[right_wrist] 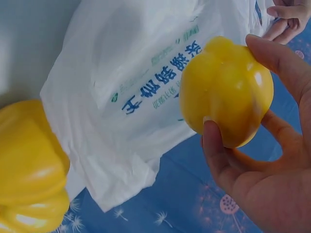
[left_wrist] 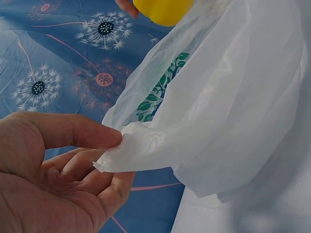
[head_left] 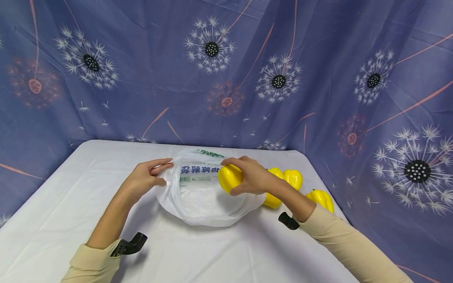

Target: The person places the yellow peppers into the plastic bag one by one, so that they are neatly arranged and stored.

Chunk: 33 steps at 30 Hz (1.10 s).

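A white plastic bag [head_left: 209, 218] with printed lettering lies on the table, its mouth spread wide. My left hand [head_left: 143, 179] pinches the bag's left edge between thumb and fingers, as the left wrist view shows up close. In my right hand [head_left: 252, 175] is a yellow bell pepper [head_left: 229, 179], gripped between thumb and fingertips. That pepper hangs over the right part of the bag's mouth. In the right wrist view the held pepper [right_wrist: 227, 92] overlaps the printed side of the bag [right_wrist: 121, 160].
Several more yellow bell peppers [head_left: 293, 179] stand right of the bag, partly hidden behind my right hand and forearm. One pepper [head_left: 321, 199] sits apart near the right edge of the white-covered table [head_left: 219, 255]. A blue dandelion-print curtain [head_left: 148, 70] hangs behind.
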### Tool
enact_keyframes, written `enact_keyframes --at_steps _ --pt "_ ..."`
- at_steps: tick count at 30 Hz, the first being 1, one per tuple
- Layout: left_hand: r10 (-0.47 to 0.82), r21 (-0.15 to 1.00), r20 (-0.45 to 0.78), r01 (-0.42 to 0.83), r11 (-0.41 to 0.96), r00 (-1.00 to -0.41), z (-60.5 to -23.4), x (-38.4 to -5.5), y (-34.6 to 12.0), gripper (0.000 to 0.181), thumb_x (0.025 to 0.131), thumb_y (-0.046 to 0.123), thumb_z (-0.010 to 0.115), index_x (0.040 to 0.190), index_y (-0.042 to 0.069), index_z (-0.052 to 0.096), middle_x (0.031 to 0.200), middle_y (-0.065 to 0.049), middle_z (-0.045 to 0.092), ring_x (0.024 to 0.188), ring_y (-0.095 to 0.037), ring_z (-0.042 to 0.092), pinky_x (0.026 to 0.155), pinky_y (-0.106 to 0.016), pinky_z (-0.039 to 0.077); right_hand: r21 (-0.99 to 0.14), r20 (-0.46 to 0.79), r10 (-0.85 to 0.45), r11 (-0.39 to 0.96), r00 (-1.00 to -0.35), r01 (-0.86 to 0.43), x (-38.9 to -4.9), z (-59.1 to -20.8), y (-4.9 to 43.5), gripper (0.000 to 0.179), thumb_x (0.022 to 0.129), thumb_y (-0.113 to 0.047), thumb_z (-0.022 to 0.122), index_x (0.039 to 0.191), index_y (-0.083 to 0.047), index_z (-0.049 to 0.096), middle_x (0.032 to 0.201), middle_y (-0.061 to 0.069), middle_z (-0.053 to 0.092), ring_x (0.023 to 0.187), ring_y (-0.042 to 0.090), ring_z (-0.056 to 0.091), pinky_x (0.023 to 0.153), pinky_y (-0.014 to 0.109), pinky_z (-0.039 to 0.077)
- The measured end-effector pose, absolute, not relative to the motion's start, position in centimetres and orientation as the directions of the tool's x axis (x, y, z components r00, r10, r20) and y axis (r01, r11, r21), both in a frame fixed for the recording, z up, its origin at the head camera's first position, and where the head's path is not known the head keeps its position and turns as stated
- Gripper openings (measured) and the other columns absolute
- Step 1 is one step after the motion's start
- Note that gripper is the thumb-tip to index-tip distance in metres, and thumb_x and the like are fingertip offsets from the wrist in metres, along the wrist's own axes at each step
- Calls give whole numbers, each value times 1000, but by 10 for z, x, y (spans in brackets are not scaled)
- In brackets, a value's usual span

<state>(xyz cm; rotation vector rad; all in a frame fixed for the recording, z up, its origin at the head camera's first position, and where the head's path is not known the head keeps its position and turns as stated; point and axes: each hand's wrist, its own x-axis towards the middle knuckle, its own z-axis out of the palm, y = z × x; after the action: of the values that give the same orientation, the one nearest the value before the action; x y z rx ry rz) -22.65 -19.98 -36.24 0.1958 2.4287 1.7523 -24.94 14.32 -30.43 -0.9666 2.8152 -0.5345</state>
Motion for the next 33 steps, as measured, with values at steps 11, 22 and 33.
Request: enact_keyframes --at_steps 11,22,33 --pt "188 954 -35 23 298 -982 -363 -226 -201 83 77 -8 66 155 10 43 146 -15 56 155 -30 20 117 -52 28 -382 10 -625 719 -780 -581 -251 -321 118 75 74 -29 88 141 -29 54 133 5 62 119 27 56 83 39 53" --pt "178 952 -40 17 307 -983 -361 -227 -200 83 77 -8 67 154 11 44 145 -15 57 155 -30 21 118 -54 26 -383 52 -646 692 -762 -612 -257 -338 91 76 75 -30 88 143 -24 56 130 4 65 118 27 56 84 37 54" --pt "172 953 -42 11 301 -984 -362 -227 -200 82 78 -7 67 154 12 45 145 -14 58 155 -31 24 119 -55 27 -390 43 -608 721 -793 -573 -265 -357 66 76 76 -34 86 145 -23 56 128 1 67 115 26 58 88 37 50"
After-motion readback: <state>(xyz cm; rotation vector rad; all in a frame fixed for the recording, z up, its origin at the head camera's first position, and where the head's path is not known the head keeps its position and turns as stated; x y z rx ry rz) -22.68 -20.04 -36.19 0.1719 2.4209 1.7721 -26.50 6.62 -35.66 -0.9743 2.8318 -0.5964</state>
